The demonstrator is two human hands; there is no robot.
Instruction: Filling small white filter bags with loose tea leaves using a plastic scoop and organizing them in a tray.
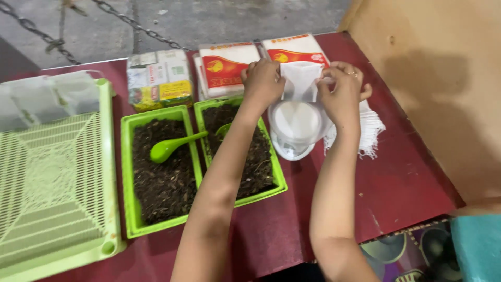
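Thin white paper pouch (301,79), light and floppy I reckon, pinched at its top corners between my left hand (263,81) and right hand (342,90), above the round white scale (295,128).

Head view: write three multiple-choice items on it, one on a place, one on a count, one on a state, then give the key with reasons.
1. Where does the green spoon lie?
A. On the pale green mesh tray
B. Across the two green trays of dark material
C. On the white scale

2. How many green trays hold dark material?
A. One
B. Two
C. Four

3. What are the two hands doing?
A. Both hold a small white bag above the white scale
B. Both rest flat on the table
C. One grips the spoon

Key: 1 B, its bowl rests in the left tray and its handle reaches the right tray. 2 B, two sit side by side. 3 A, the left hand and right hand pinch the white bag over the scale.
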